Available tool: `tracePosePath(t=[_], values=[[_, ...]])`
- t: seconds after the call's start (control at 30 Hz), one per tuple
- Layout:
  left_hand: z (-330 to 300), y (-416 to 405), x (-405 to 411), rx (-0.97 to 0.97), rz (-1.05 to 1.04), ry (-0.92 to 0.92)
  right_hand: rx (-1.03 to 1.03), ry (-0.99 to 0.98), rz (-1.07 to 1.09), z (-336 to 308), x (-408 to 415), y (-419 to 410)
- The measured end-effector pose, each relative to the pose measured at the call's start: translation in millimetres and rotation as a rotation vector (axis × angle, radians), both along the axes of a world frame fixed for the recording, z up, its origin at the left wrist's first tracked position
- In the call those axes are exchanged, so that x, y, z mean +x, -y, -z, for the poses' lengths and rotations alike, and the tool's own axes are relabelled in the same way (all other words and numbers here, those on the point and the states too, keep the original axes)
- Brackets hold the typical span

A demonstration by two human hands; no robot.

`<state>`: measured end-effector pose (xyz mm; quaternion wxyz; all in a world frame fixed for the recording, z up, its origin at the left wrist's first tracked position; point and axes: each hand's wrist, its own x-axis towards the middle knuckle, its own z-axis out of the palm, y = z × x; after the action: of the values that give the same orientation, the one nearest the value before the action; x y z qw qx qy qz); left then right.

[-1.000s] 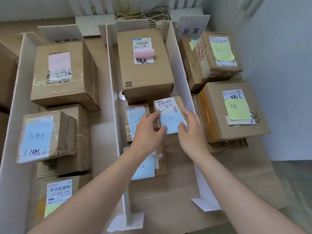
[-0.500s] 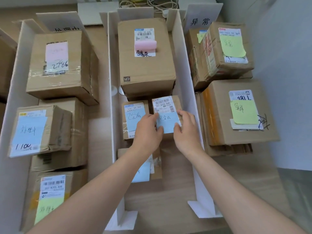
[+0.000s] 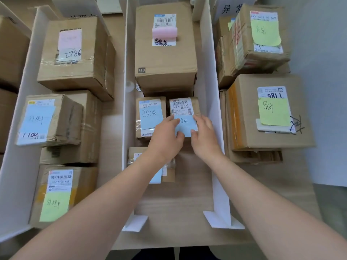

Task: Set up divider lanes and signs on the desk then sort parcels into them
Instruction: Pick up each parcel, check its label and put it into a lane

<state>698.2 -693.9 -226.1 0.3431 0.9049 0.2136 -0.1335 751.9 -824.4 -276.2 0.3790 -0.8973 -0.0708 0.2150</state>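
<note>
Both hands meet over a small parcel (image 3: 185,109) in the middle lane, at about twelve o'clock from the person. The left hand (image 3: 165,137) lies on its near left corner with thumb and fingers closed on the edge of the blue note (image 3: 185,126) stuck to the parcel's top; the right hand (image 3: 203,136) pinches the same note from the right side, thumb at the near edge and fingers curled over the far one. The small parcel stands just beside a second small parcel (image 3: 150,117) at its nine o'clock, which also carries a blue note, and both sit just in front of a large box (image 3: 165,59) at twelve o'clock that bears a pink note. Another small parcel (image 3: 137,156) lies under the left wrist, mostly hidden. The lane is bounded by a left divider (image 3: 126,91) and a right divider (image 3: 212,91), both white, upright, and standing on the wooden tabletop (image 3: 176,203). At ten o'clock, in the left lane, boxes stand in a row, the nearest one (image 3: 60,194) with a green note. At two o'clock, in the right lane, a box with a yellow-green note (image 3: 266,113) rests on flatter cartons, with a sign (image 3: 228,8) partly visible behind that lane.
</note>
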Motion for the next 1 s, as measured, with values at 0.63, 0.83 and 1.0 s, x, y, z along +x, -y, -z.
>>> tracePosePath(t=[0.63, 0.83, 1.0], values=[[-195.6, -47.1, -141.5, 0.373, -0.083, 0.246, 0.102, 0.414, -0.354, -215.5, -95.6, -41.3], [-267.0, -63.7, -243.4, 0.512, -0.2, 0.337, 0.052, 0.614, -0.473, -297.2, -177.2, -55.1], [-313.5, -67.6, -339.6, 0.546, -0.252, 0.363, 0.056, 0.725, -0.546, -347.6, -269.4, -67.7]])
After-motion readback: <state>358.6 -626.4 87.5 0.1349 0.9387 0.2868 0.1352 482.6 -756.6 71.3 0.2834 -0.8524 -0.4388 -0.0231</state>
